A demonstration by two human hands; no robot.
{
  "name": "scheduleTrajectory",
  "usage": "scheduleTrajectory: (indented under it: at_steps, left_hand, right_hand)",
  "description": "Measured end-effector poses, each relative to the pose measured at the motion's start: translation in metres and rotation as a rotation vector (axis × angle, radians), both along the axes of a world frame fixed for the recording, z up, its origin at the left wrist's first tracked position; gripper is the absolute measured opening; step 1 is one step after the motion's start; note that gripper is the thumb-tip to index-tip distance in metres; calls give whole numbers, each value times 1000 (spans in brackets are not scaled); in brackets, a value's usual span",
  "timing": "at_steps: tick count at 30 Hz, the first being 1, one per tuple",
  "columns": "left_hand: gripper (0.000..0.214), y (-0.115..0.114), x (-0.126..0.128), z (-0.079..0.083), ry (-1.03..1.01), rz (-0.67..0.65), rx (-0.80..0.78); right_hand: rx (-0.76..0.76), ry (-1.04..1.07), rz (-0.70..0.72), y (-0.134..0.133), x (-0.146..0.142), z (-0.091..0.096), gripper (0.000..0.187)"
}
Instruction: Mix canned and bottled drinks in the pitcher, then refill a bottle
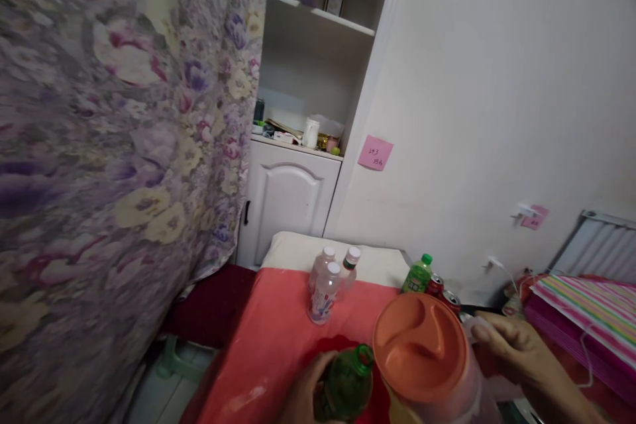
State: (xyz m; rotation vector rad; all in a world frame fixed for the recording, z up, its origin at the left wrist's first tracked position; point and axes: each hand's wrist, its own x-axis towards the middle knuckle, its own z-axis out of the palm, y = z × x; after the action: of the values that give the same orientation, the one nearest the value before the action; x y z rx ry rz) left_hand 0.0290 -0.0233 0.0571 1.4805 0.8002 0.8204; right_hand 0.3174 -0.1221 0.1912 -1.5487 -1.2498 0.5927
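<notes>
My left hand [304, 392] is wrapped round an open green bottle [348, 384] with no cap, low over the red tablecloth [268, 344]. Right beside it stands a clear pitcher with an orange lid [420, 344]. My right hand [521, 351] grips the pitcher's handle at its right side, fingers curled. Three small clear bottles with white caps [328, 285] stand further back on the cloth.
A capped green bottle [417, 273] and red cans [444, 291] sit by the white wall. A flowered curtain [114, 146] hangs at left. A white cupboard [285, 195] with cluttered shelves stands behind. Striped fabric [591, 308] lies at right. Pink notes [375, 152] stick on the wall.
</notes>
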Motion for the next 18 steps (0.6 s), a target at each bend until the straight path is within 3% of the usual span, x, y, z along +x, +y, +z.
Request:
scheduleTrajectory:
  at_steps: [3,12,18]
  left_hand:
    - [78,3,0,-6,-12,-1,11]
    - [78,8,0,-24,-46,33,-25]
    - [76,13,2,-28,16,64,7]
  right_hand:
    - [23,50,-59,-2,10,-16,62]
    - [172,479,-219,-12,28,-72,43]
    - [239,521,-315,-10,30,-99,42]
